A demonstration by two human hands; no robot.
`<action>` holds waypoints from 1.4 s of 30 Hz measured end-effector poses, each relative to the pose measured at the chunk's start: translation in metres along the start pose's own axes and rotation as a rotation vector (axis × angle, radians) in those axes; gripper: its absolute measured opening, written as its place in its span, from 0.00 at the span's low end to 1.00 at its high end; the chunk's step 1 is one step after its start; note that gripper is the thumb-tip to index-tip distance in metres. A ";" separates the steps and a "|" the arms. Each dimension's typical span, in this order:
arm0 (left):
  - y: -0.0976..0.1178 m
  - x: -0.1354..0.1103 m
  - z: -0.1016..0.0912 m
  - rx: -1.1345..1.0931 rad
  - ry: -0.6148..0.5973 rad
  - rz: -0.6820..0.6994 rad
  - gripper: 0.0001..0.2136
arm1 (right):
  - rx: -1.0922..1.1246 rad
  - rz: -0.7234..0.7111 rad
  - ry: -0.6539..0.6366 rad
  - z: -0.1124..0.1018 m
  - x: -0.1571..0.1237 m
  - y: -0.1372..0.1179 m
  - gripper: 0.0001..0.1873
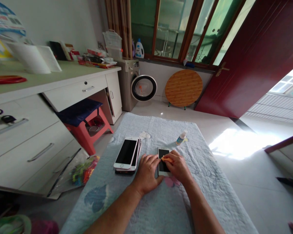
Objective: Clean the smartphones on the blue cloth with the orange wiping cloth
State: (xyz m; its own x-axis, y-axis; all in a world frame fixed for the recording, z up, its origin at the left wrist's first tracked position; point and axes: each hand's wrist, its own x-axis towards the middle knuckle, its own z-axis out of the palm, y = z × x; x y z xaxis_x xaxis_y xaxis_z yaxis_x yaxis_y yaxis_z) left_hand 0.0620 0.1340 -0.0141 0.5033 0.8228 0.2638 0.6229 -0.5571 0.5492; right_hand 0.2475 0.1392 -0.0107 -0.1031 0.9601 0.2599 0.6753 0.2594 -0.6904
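Note:
A white phone [163, 152] lies face up on the pale blue cloth [161, 201] that covers the table. My right hand [177, 165] rests on it, fingers pinched on a small orange piece [166, 159] pressed to the dark screen. My left hand [146, 172] lies flat beside the phone's left edge, fingers stretched and steadying it. To the left sits a stack of phones [127, 156], the top one white with a black screen. A small bottle [181, 137] with a blue label lies just beyond the phone.
Small white pads [144, 135] lie near the stack. Left of the table stand a white desk with drawers [39, 130], a red stool [88, 123] and a washing machine [134, 84]. A round wooden tabletop [183, 87] leans under the window. A dark red door [254, 55] stands open at right.

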 end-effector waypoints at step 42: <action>0.010 -0.029 0.006 0.189 -0.013 -0.032 0.21 | -0.030 0.062 0.282 0.012 -0.002 0.001 0.14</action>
State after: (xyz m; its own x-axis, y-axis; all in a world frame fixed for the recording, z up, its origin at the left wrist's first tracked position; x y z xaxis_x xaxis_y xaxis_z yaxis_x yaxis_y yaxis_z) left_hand 0.0573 0.1036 -0.0207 0.4885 0.8394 0.2382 0.7390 -0.5432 0.3984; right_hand 0.2397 0.1386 -0.0206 0.1433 0.9058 0.3987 0.6957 0.1944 -0.6916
